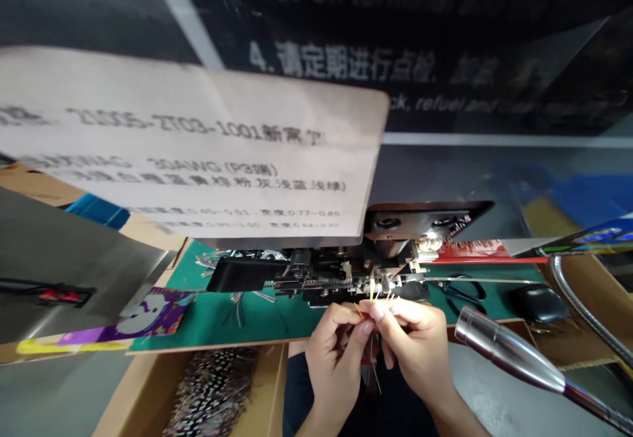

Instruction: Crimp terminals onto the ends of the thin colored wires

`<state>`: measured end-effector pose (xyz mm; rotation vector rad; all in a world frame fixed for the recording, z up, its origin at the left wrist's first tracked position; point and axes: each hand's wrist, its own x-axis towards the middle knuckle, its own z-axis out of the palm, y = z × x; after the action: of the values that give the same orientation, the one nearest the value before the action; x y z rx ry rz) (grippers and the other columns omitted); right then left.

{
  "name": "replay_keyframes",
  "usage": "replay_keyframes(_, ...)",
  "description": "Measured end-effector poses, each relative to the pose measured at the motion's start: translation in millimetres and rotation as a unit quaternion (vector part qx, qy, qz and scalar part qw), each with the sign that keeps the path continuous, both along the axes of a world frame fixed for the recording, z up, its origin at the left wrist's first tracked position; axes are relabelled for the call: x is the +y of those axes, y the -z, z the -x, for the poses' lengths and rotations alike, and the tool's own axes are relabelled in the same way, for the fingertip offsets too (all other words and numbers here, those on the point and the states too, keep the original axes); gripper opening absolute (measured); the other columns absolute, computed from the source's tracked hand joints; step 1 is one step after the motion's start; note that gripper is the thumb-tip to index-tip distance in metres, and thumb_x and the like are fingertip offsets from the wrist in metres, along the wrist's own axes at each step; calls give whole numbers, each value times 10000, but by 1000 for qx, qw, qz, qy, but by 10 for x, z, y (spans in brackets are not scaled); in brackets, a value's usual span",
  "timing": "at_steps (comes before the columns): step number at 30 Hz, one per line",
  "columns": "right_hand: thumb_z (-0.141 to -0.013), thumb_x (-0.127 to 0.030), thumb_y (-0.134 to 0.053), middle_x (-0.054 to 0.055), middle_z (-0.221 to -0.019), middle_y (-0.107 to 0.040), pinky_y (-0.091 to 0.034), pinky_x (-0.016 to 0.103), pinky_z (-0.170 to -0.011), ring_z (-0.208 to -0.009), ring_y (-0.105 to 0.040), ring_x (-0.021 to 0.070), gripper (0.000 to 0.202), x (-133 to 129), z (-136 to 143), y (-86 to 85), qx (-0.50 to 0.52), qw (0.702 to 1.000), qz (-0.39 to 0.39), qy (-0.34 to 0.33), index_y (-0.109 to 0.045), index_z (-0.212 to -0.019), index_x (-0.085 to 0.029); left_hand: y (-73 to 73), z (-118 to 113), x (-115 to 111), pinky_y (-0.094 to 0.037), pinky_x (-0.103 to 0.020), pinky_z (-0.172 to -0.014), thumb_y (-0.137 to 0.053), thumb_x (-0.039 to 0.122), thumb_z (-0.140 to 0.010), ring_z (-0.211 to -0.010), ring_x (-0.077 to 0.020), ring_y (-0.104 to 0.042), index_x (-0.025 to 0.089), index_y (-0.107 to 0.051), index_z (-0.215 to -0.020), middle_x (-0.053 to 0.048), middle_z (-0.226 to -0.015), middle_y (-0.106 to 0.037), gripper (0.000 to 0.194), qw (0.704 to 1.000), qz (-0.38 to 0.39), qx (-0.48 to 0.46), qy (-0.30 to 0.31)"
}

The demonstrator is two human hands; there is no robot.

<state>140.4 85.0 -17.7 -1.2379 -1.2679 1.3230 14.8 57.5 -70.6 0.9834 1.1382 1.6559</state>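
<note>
Printed paper (222, 147) covered part of the machine (445, 170); below, by the near edge of the table (297, 326), the left hand (336, 358) and right hand (418, 348) pinched thin wires (372, 290) between their fingers, ends poking just past the fingertips.

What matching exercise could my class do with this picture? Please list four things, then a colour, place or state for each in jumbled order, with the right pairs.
Things:
1. thin wires
2. metal lamp
3. scissors
4. cardboard box

Descriptions:
a. lying on the green work surface
b. left of the hands, holding a heap of many strands
c. held up between the left hand and the right hand
d. shiny silver, to the right of the hands

Right pairs: 1-c, 2-d, 3-a, 4-b
</note>
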Motion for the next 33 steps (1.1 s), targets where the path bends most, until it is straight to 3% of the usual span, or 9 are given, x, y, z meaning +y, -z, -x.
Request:
replay_keyframes(4,-1131,-469,-698,-1,-473,-616,-470,260,-483,-411,-533,138,534,-11,-4,16,-17,999,-31,-4,-842,-697,-192,14,10,-25,-591,-218,-469,-820,286,-1043,-527,-148,-740,240,-750,-906,12,-863,-811,160,1000,19,21,-2)
replay_keyframes(10,-1084,-333,-782,-15,-547,-684,-476,265,-461,-424,-547,146,219,-41,-50,80,-53,993,-108,-2,-959,-1144,-219,-46,56,2,-622,-224,-583,-812,308,-1046,-646,-174,-779,218,-775,-885,-25,-843,-835,189,992,-8,124,-28)
replay_keyframes(17,-1094,-291,-753,-18,-543,-681,-481,260,-472,-438,-574,147,229,-34,-60,28,-99,986,-137,13,-966,-1030,-236,-35,47,4,-572,-194,-564,-799,265,-1054,-600,-141,-728,228,-758,-885,8,-813,-800,178,994,-30,108,-14)
replay_keyframes(23,-1117,-387,-737,-10,-515,-667,-521,257,-503,-448,-609,158,343,11,-20,71,-22,997,-75,16,-912,-880,-210,-8,5,26,-628,-233,-670,-774,285,-1073,-724,-181,-780,239,-746,-914,-2,-827,-777,168,997,-46,53,-40)
replay_keyframes(28,-1087,-576,-757,-34,-435,-593,-497,257,-510,-392,-501,134,458,32,-25,160,93,994,58,-21,-882,-892,-181,-40,0,53,-618,-230,-660,-814,297,-1046,-698,-181,-779,226,-755,-873,-6,-786,-785,196,993,-37,98,-60)
replay_keyframes(33,-1075,-593,-776,-40,-409,-562,-491,267,-544,-394,-451,124,506,45,-8,221,144,985,93,-19,-821,-777,-187,-56,-10,62,-620,-225,-665,-839,266,-1025,-718,-180,-789,225,-762,-869,-6,-801,-790,179,992,-49,84,-77)
